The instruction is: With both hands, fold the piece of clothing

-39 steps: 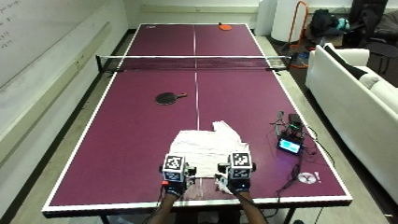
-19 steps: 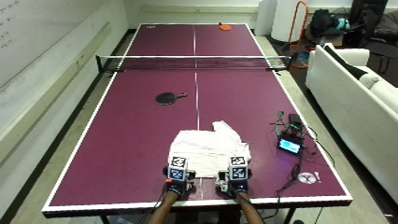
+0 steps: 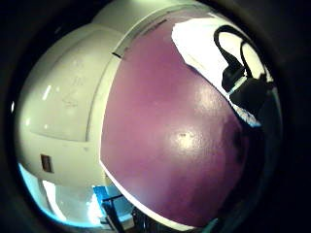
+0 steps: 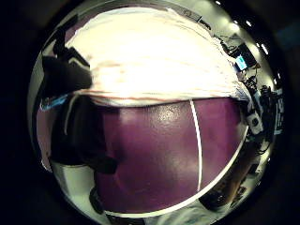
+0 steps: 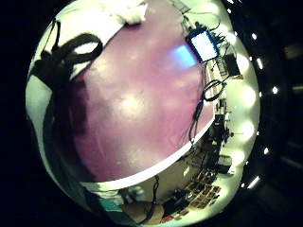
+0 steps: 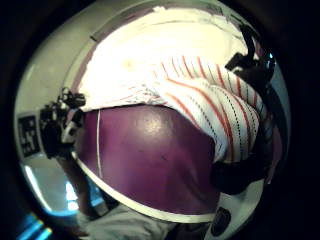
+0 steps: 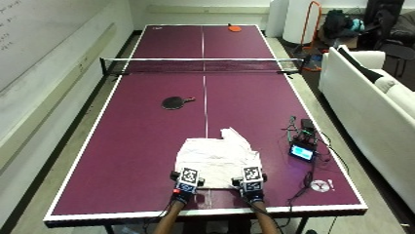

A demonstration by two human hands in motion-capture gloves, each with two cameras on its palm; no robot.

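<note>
Lying near the front edge of the purple table tennis table (image 7: 129,146), just right of the centre line, your white garment (image 7: 216,156) is spread flat with one bunched corner poking up toward the net (image 7: 201,60). Your left hand (image 7: 185,182) sits at the garment's near left corner and your right hand (image 7: 252,181) at the near right corner, both at the hem closest to you. From the right thumb side palm view, the cloth (white with thin orange and dark stripes) is gathered up against that palm, so your right hand grips the garment there. Whether your left fingers are curled on the hem I cannot tell. A black paddle (image 7: 175,102) lies well beyond, an orange paddle (image 7: 234,28) past the net, and a small lit device (image 7: 303,150) with cables rests right of the garment
</note>
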